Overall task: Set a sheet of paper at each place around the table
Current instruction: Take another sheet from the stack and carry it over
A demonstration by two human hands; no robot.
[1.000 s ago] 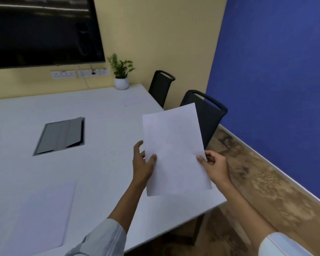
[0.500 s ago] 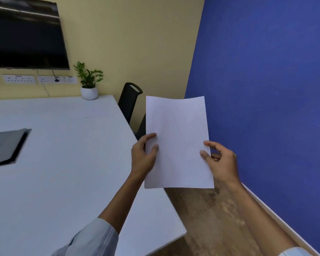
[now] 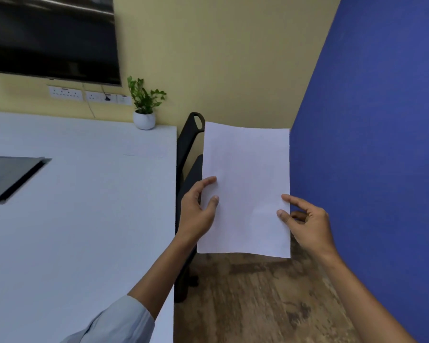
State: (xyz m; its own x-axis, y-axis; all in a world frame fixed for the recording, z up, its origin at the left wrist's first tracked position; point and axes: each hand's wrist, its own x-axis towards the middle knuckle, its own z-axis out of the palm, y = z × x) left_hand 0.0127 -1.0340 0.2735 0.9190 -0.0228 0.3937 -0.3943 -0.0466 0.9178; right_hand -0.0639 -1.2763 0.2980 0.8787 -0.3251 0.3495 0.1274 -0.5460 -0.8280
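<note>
I hold a blank white sheet of paper [image 3: 245, 189] upright in the air, to the right of the white table [image 3: 84, 219] and over the floor. My left hand [image 3: 196, 211] pinches its left edge and my right hand [image 3: 305, 224] pinches its right edge. Another sheet [image 3: 146, 149] lies flat on the table near the far right corner, faint against the white top. Black chairs [image 3: 187, 149] stand along the table's right side, partly hidden behind the held sheet.
A small potted plant [image 3: 145, 105] stands at the table's far right corner. A grey hatch [image 3: 8, 177] is set into the tabletop at left. A dark screen [image 3: 50, 35] hangs on the yellow wall. The blue wall [image 3: 382, 144] bounds a strip of wooden floor [image 3: 258, 298].
My view has swung right and moved along the table's side. The held sheet went from over the table corner to beside the table, over the floor. The near sheet left view.
</note>
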